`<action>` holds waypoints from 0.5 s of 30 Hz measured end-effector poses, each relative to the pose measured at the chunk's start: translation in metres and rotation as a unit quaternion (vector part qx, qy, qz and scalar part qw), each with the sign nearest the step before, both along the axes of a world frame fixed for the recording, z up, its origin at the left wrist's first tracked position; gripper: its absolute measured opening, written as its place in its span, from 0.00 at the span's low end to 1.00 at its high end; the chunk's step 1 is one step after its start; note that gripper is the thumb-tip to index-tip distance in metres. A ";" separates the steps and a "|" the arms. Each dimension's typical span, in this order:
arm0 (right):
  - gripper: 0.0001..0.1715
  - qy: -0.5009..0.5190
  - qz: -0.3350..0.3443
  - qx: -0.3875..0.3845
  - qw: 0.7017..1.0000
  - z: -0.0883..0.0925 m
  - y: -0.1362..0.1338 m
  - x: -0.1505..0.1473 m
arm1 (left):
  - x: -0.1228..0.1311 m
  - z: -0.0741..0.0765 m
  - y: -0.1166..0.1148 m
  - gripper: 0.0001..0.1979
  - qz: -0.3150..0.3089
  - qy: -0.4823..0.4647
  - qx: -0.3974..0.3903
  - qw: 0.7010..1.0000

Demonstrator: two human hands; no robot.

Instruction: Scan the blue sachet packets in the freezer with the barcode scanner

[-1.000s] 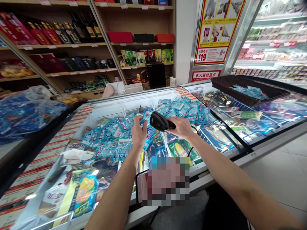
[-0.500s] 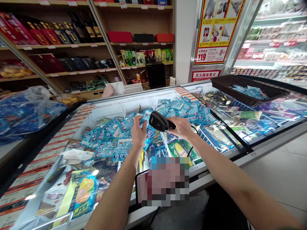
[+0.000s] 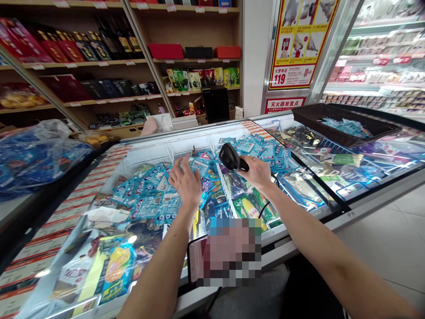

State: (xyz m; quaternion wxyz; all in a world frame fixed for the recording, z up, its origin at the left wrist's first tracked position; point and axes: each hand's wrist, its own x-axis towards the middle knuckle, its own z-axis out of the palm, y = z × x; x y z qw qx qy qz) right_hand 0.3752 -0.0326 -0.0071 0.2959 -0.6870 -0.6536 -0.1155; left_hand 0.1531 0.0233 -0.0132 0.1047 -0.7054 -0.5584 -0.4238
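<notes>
My left hand (image 3: 184,180) hovers with fingers spread over a heap of light-blue packets (image 3: 151,191) inside an open chest freezer (image 3: 300,234); nothing is in it. My right hand (image 3: 257,171) grips a black barcode scanner (image 3: 230,157), its head tilted up and to the left above the freezer's wire divider. The scanner's cable runs down toward the freezer's front edge. A second heap of blue packets (image 3: 262,149) lies just behind the scanner.
Green and yellow packs (image 3: 247,208) lie under my right wrist. A black basket (image 3: 345,126) with blue packets rests on the glass lid at right. A blue plastic bag (image 3: 36,153) sits at left. Wooden shelves of boxed goods stand behind the freezer.
My left hand let go of the blue packet it held near the scanner and opened, moving slightly left. My right hand drew the scanner to the right and tipped it upward.
</notes>
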 end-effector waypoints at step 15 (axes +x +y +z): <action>0.21 0.040 -0.106 -0.049 0.992 0.007 0.003 0.011 | -0.004 -0.017 0.019 0.20 -0.067 0.191 -0.077 0.976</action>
